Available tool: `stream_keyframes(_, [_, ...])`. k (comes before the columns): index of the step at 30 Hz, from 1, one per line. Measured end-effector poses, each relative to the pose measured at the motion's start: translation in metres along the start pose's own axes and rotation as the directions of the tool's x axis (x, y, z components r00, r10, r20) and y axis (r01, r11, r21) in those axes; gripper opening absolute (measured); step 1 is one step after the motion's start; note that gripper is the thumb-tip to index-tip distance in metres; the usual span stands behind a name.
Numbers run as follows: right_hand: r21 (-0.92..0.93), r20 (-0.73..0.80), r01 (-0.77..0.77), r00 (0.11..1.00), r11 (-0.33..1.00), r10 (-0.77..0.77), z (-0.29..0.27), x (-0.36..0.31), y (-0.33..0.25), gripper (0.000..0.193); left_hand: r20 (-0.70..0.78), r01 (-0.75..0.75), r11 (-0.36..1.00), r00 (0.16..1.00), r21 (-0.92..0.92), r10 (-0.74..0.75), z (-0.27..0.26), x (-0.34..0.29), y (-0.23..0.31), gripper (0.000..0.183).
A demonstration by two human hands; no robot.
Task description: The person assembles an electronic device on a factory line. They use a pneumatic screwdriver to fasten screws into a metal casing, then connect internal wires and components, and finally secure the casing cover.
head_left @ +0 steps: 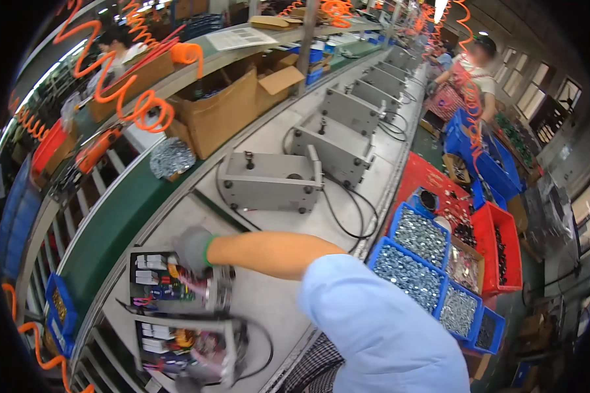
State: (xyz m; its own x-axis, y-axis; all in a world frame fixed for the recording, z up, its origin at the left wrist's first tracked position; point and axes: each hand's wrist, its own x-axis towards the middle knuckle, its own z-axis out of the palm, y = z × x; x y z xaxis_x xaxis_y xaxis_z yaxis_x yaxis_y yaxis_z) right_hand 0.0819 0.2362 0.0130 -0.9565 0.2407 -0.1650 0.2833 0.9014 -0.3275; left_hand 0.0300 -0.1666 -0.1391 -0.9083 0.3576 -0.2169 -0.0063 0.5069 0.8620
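Note:
My right forearm in a light blue sleeve reaches leftward across the line. My right hand [193, 249], in a grey glove with a green cuff, is at the far edge of an open metal case [217, 291] with white blocks and coloured wires inside. Its fingers are blurred and turned away, so their grip is unclear. A second open case [229, 354], with similar parts and a black cable, lies nearer me. At the lower edge a grey-gloved shape, seemingly my left hand [190, 378], is beside that nearer case; its fingers are hidden.
Closed grey metal cases [269, 180] with black cables stand along the conveyor ahead. Blue bins [410, 275] of small metal fasteners and a red bin [498, 249] are at right. Cardboard boxes [219, 105] and coiled orange hoses [144, 111] are at left. A co-worker [475, 72] stands far right.

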Motion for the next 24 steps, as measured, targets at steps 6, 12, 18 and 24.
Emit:
stream_keyframes(6, [0.540,0.465,-0.293,0.885,0.789,0.009,0.060,-0.167,-0.049,0.044,0.361,-0.351,0.482,0.929,0.803,0.075,-0.074,0.178,0.072,0.041])
stream_keyframes(12, [0.870,0.399,-0.371,0.917,0.324,-0.022,0.175,-0.233,-0.104,0.061,0.715,-0.709,0.419,0.676,0.567,0.176,0.062,0.200,0.175,0.036])
stream_keyframes(18, [0.858,0.513,-0.508,0.856,0.079,-0.066,0.154,-0.227,-0.121,0.056,0.613,-0.594,0.425,0.782,0.683,0.107,0.043,0.178,0.196,0.031])
stream_keyframes(24, [0.623,0.299,0.303,0.759,0.721,-0.578,0.091,-0.224,-0.136,0.039,-0.159,-0.650,0.719,0.705,0.246,0.691,0.009,0.038,0.185,0.034])
